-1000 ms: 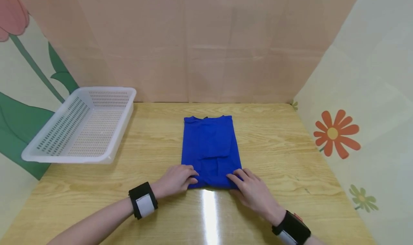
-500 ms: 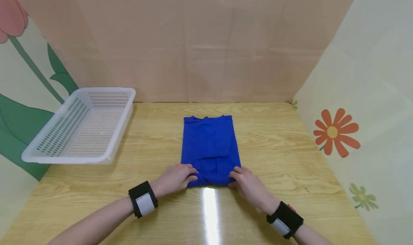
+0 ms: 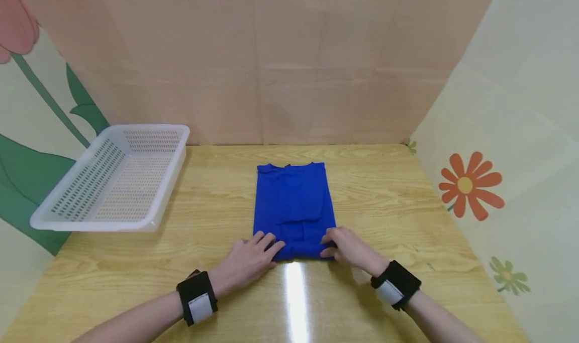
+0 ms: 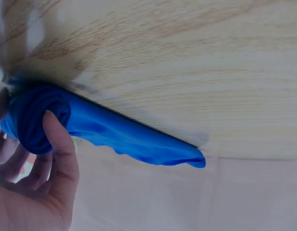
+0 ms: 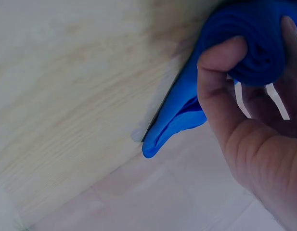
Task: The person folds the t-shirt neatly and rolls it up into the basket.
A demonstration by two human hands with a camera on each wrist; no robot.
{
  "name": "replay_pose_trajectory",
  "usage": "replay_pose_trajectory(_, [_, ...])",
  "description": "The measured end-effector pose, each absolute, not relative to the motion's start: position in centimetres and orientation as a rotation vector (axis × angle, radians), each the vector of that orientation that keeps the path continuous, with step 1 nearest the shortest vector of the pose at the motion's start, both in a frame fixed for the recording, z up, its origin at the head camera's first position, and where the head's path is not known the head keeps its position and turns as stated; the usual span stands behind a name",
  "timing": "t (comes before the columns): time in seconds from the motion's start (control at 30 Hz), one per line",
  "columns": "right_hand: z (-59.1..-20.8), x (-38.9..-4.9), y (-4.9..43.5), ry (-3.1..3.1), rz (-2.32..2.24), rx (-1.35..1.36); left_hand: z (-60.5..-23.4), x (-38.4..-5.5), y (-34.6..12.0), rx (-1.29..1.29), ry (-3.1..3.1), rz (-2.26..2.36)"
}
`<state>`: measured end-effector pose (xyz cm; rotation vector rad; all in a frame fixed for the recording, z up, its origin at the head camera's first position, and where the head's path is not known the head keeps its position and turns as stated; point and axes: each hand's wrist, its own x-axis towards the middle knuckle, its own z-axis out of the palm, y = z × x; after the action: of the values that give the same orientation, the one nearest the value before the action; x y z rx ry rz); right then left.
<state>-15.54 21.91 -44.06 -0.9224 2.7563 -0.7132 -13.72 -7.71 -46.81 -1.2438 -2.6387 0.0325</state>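
A blue T-shirt (image 3: 296, 197) lies folded into a narrow rectangle, its neckline at the far end. The near end is rolled up. My left hand (image 3: 246, 262) holds the left end of this roll, fingers over the top. In the left wrist view, the thumb rests against the spiral end of the roll (image 4: 35, 113). At the right end, my right hand (image 3: 355, 250) grips the roll between thumb and fingers. The right wrist view shows the coiled layers (image 5: 266, 57) beside the thumb, and the flat part of the shirt stretching away.
On the left of the wooden table (image 3: 217, 192) stands a white perforated plastic basket (image 3: 156, 217), with nothing in it. A pinkish-brown covering (image 3: 289, 72) rises behind the table's far edge. Flower-patterned panels (image 3: 520, 132) flank both sides.
The near roll has moved slightly away from the person. My right hand has shifted inward and forward with it. My left hand's fingers have spread further over the roll.
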Motion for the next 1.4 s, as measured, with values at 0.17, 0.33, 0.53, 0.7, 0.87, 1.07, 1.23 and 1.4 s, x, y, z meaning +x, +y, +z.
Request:
replay_pose_trajectory(0.17, [-43.9, -16.4, 22.0, 2.675, -0.728, -0.882, -46.8, -13.8, -7.5, -1.240, -2.637, 0.034])
replay_pose_trajectory(0.33, [-43.9, -17.1, 22.2, 2.643, -0.710, -0.892, -46.9, -14.2, -7.3, -1.214, -2.705, -0.084])
replay_pose_trajectory(0.53, [-43.9, -17.1, 22.4, 2.631, -0.713, -0.839, -46.8, -14.9, -7.3, -1.138, -2.854, -0.348])
replay_pose_trajectory(0.7, [-43.8, -16.3, 22.8, 2.698, -0.655, -0.873, -46.8, -15.4, -7.4, -1.120, -2.848, -0.447])
replay_pose_trajectory(0.87, [-44.2, -15.2, 22.7, 2.874, -0.529, -0.984, -47.0, -16.0, -7.5, -1.112, -2.837, -0.557])
replay_pose_trajectory(1.07, [-45.1, -14.4, 22.4, 3.066, -0.460, -1.045, -46.5, -16.9, -7.7, -1.099, -2.902, -0.739])
replay_pose_trajectory(1.23, [-45.5, -14.3, 22.0, 3.124, -0.380, -1.096, -46.3, -17.7, -7.8, -1.043, -2.992, -0.893])
replay_pose_trajectory(1.4, [-45.7, -14.3, 21.9, 3.137, -0.360, -1.088, -46.2, -18.4, -8.0, -1.002, -3.055, -1.068])
